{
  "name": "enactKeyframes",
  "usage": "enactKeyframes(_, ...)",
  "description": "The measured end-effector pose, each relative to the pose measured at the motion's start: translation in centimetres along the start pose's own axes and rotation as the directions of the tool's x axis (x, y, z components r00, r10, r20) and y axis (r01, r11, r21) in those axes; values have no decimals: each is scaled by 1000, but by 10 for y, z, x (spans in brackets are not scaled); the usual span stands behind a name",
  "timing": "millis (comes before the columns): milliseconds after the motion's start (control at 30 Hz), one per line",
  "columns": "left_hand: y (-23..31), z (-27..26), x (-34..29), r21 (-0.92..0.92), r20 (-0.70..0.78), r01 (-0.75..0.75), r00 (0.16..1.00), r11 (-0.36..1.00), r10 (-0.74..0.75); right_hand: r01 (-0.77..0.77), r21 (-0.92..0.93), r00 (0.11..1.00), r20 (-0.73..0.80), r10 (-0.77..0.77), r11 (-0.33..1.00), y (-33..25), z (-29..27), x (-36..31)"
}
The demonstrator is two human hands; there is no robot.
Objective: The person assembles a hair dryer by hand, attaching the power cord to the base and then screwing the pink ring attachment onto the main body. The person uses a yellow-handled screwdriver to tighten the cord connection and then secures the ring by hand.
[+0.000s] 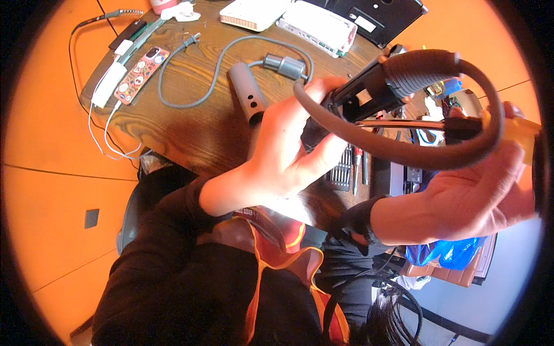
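My left hand (pixel 283 138) grips a dark, opened appliance part (pixel 366 89), its upper end joined to a ribbed grey sleeve and a thick grey cord (pixel 398 155) that loops in front of both hands. My right hand (pixel 461 190) is closed round a screwdriver (pixel 404 124) with a yellow handle and a long metal shaft. The shaft points left into the dark part; its tip is hidden there. Just beyond my left hand, a grey tubular housing (pixel 245 86) with two round dark holes or buttons rests on the wooden table (pixel 190 132).
The grey cord runs across the table past a ribbed cylinder (pixel 285 66) to a plug (pixel 191 40). A patterned phone (pixel 141 74) and a white power strip (pixel 109 83) are at left. White casings (pixel 317 27) stand at the back. A bit set (pixel 340 173) lies below the hands.
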State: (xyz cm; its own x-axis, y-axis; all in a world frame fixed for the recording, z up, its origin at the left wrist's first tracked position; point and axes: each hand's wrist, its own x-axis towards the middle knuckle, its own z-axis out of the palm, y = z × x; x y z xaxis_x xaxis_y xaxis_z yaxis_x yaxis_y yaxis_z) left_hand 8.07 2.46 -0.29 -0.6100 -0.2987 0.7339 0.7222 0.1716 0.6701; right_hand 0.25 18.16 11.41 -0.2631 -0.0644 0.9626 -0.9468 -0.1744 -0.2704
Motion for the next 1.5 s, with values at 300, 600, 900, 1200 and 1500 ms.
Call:
enactKeyframes(300,-5,2,2,-199,-86,62,993,978,-80,-101,-103,980,-181,81,990,-16,51,-21)
enactKeyframes(600,-7,-9,-9,-162,-100,113,987,980,-130,-86,85,993,-78,93,993,-22,15,-30)
enactKeyframes(900,-7,-9,-9,-142,-119,69,989,988,-86,-64,21,997,49,63,998,-32,18,-21)
enactKeyframes(1200,-15,-10,-10,-159,-96,30,994,987,-45,47,-125,995,89,-36,991,-34,13,-15)
enactKeyframes(1500,-16,-11,-11,-197,-86,29,995,980,-47,-42,-94,999,-4,42,995,-36,24,-17)
